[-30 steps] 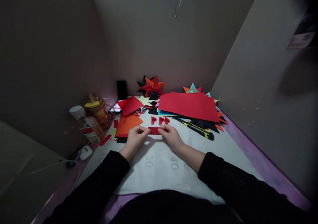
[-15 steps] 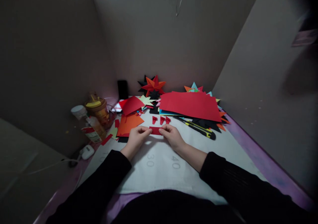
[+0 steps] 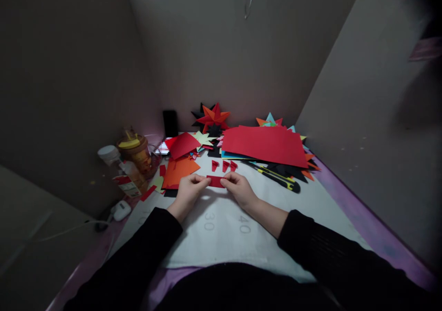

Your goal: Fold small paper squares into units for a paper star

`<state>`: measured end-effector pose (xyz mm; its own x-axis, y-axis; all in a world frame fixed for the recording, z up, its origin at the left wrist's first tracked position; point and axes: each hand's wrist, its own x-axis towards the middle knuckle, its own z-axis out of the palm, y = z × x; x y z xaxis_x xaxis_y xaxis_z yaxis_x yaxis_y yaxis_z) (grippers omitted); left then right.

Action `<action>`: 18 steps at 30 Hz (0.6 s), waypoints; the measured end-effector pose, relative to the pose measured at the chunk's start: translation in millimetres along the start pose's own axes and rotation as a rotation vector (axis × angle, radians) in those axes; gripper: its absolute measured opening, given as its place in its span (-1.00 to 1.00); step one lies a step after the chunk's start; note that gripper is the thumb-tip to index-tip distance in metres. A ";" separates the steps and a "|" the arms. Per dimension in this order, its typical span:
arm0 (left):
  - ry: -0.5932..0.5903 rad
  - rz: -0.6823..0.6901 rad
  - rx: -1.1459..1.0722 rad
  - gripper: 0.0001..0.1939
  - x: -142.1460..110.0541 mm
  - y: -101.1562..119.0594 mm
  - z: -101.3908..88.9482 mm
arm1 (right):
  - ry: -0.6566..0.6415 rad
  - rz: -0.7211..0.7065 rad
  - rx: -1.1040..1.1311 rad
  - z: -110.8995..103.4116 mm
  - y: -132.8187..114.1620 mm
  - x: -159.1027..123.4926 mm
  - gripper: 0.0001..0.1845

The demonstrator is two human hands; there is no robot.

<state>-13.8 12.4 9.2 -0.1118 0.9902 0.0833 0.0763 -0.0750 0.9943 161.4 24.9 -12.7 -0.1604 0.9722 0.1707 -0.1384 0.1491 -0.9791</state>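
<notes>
A small red paper strip [image 3: 215, 181] lies on the white cutting mat [image 3: 221, 228] between my two hands. My left hand [image 3: 189, 192] pinches its left end with curled fingers. My right hand [image 3: 238, 188] pinches its right end the same way. Just beyond the strip sit three small folded red paper pieces [image 3: 223, 165] in a row.
A big red sheet [image 3: 264, 145] tops a pile of coloured paper at the back right, with a yellow-black utility knife [image 3: 276, 176] in front. Orange paper [image 3: 177, 170], paper stars [image 3: 213, 116], a yellow-lidded cup [image 3: 135, 152] and a bottle [image 3: 119, 168] stand left. Grey walls enclose the desk.
Both hands stay pinched on the red strip; the view has shifted slightly, nothing else has visibly moved.
</notes>
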 end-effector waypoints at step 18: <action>0.019 0.009 0.001 -0.74 -1.5 4.1 0.0 | -0.008 -0.032 -0.064 0.4 -1.9 -1.7 -0.75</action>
<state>-13.3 10.6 13.1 -0.1301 0.9871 0.0933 0.0780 -0.0836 0.9934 161.6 22.9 -11.1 -0.1645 0.9654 0.2025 -0.0807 0.1915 -0.9782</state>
